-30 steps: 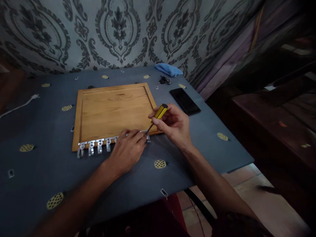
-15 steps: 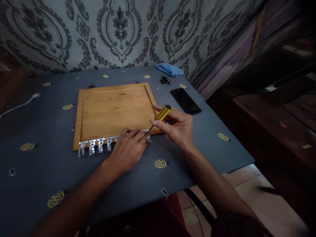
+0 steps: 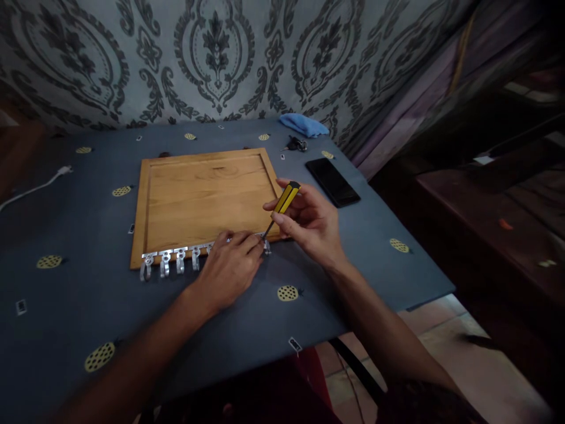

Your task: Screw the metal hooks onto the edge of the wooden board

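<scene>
A framed wooden board (image 3: pixel 205 200) lies flat on the table. Along its near edge runs a silver metal hook rail (image 3: pixel 180 258) with several hooks hanging over the side. My left hand (image 3: pixel 233 266) rests on the rail's right half, fingers bent and pressing it to the board; it covers some hooks. In my right hand (image 3: pixel 316 228) is a screwdriver (image 3: pixel 286 198) with a yellow and black handle, tilted, pinched between thumb and fingers. Its tip meets the rail's right end beside my left fingertips; any screw there is too small to make out.
A black phone (image 3: pixel 332 182) lies right of the board, with keys (image 3: pixel 295 143) and a folded blue cloth (image 3: pixel 303 125) behind it. At the left is a white cable (image 3: pixel 39 185). The table's right edge (image 3: pixel 408 238) slopes toward me, and a patterned wall covering (image 3: pixel 216 65) stands behind.
The screwdriver's handle has swung slightly left and stands a little steeper. My right fingers have shifted around it. My left hand, the rail and the board have stayed put.
</scene>
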A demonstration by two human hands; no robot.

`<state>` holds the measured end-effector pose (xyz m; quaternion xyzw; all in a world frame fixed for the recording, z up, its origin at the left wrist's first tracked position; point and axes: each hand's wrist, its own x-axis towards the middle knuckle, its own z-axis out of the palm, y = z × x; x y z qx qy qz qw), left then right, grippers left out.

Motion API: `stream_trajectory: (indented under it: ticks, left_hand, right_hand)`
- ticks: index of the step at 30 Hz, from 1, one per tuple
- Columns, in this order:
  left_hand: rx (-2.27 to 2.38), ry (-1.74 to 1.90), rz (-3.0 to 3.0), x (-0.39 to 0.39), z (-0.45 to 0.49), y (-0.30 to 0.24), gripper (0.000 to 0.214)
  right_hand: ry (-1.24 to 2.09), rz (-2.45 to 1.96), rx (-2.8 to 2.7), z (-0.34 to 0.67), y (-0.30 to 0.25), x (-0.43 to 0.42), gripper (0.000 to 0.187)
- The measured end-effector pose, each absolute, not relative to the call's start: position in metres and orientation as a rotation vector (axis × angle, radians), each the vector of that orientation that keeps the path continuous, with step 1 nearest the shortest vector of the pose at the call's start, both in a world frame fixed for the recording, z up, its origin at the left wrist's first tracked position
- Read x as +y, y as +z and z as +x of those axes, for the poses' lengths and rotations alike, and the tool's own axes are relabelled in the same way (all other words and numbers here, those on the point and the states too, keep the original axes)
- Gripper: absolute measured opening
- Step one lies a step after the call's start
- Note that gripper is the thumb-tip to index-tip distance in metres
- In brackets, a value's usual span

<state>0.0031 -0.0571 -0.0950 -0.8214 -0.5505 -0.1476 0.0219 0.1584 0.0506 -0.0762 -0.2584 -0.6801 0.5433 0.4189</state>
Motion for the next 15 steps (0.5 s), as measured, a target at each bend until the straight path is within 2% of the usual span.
stream_trajectory:
  ticks: [9,15]
  left_hand:
    - [-1.729,-0.422,-2.563,-0.0566,0.0031,-0.0932,0.021]
    - [-1.745,-0.413,-2.569,-0.0572,0.0033,-0.0954,0.023]
  right_hand:
    - [1.308,-0.705,-1.619,0.1511,-0.0834,0.0531,0.039]
    - [1.321,-0.75,-1.651,0.155,-0.0817,0.0524,0.037]
